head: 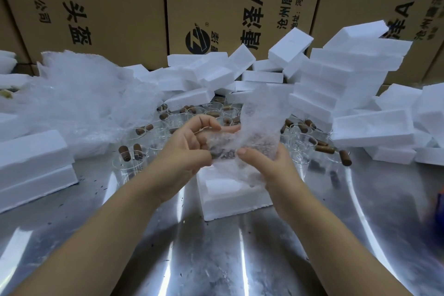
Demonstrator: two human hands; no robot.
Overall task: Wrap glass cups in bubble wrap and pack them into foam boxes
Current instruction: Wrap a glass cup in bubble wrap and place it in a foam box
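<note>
Fingers (204, 125) of left hand (185, 149) and right hand (266, 166) grip bubble wrap (260, 115) round glass cup (224, 151), above foam box (230, 199).

Left hand (185, 149), right hand (271, 166) raised together — fingers (206, 125) pinching.

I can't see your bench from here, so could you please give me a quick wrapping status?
Left hand and right hand both gripping a cup, part-rolled in bubble wrap. Open foam box beneath the hands. Nothing between them.
</note>
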